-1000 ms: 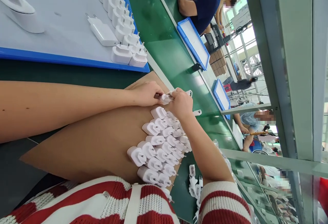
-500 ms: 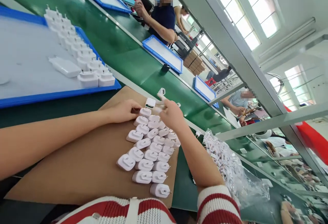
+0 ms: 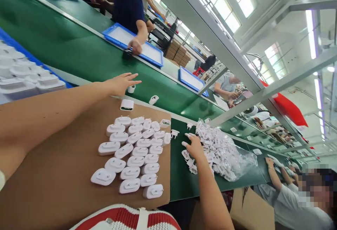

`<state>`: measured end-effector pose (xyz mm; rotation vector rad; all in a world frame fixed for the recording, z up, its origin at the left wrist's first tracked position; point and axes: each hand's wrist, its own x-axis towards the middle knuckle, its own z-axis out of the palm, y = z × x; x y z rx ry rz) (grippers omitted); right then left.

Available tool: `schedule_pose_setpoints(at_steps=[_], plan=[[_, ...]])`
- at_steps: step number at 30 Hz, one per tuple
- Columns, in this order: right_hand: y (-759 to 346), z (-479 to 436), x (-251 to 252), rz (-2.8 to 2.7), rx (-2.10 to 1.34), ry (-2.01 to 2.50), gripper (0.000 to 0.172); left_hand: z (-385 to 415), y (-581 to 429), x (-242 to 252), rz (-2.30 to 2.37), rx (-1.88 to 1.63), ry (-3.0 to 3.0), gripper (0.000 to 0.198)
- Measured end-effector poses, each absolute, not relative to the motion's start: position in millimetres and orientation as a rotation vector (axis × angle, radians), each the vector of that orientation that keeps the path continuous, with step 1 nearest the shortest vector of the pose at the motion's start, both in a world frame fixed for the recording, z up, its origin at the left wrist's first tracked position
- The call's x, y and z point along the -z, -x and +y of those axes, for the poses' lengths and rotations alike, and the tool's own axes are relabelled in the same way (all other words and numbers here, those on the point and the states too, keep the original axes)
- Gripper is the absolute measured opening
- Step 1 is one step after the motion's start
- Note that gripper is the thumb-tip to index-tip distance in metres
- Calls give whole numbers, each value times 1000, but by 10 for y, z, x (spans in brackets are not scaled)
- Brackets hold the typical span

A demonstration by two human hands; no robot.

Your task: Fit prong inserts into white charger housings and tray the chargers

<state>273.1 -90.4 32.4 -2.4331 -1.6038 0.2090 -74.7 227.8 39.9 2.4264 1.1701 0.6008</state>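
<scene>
My left hand (image 3: pixel 121 83) reaches out over the green belt with its fingers spread and nothing in them. Just beneath its fingers is a white charger housing (image 3: pixel 131 88), partly hidden. Another housing (image 3: pixel 153 99) lies farther right on the belt, and an open-ended one (image 3: pixel 127 105) sits on the cardboard's far edge. To the right, my right hand (image 3: pixel 194 146) is open beside a heap of small white plug pieces (image 3: pixel 216 149), with white covers on its fingertips. Between the hands, several white plug chargers (image 3: pixel 135 161) stand in rows on the brown cardboard (image 3: pixel 65 174), pins up.
A blue-rimmed tray with white chargers (image 3: pixel 21 72) lies at the left. Clear plastic (image 3: pixel 243 161) wraps part of the heap. Loose plug pieces (image 3: pixel 174 133) lie by the cardboard's right edge. Across the belt (image 3: pixel 86 53), a co-worker's hand (image 3: pixel 135 46) touches a black object. A metal beam (image 3: pixel 200 23) slants overhead.
My left hand has left the chargers and stretched out over the belt. My right hand has moved right to the plug heap. The view has swung right, and the co-worker's hand has come down.
</scene>
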Motion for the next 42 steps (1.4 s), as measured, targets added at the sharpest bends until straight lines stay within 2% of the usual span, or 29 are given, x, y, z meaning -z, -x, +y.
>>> schedule_pose_setpoints(at_steps=[2,4,8,11,16,22,28,30,32,37,39,42], plan=[[-2768,-877,-298,-1545,-223,2411,33,2346,664,-349,1217,-432,-2465,53],[-2804,-867,-292,-1505,-223,2411,29,2354,679,-323,1308,-357,-2449,48],[-2786,-776,-305,-1530,-268,2333,40,2073,897,-421,1490,-503,-2285,55],[-2700,-594,-306,-1584,-450,2147,51,1662,1119,-530,1577,-533,-2027,57],[-2586,-381,-404,-1495,-593,2060,29,1076,1446,-372,1455,-565,-1968,57],[-2309,-155,-889,-1452,-824,1807,41,858,1509,12,1276,-752,-2193,46],[-1384,401,-1114,-1733,-948,1660,49,952,1495,231,1272,-870,-1941,60],[-1050,621,-1092,-1935,-848,1670,54,968,1522,263,1226,-873,-1924,55],[-738,796,-1066,-2247,-569,1707,55,968,1545,278,1188,-902,-1931,47],[-190,923,-1031,-2984,265,1593,34,965,1551,291,1159,-999,-1945,39],[-104,918,-1029,-3065,335,1544,38,969,1546,290,1161,-997,-1950,36],[-88,957,-1027,-3010,139,1657,47,962,1539,265,1170,-975,-1952,33]])
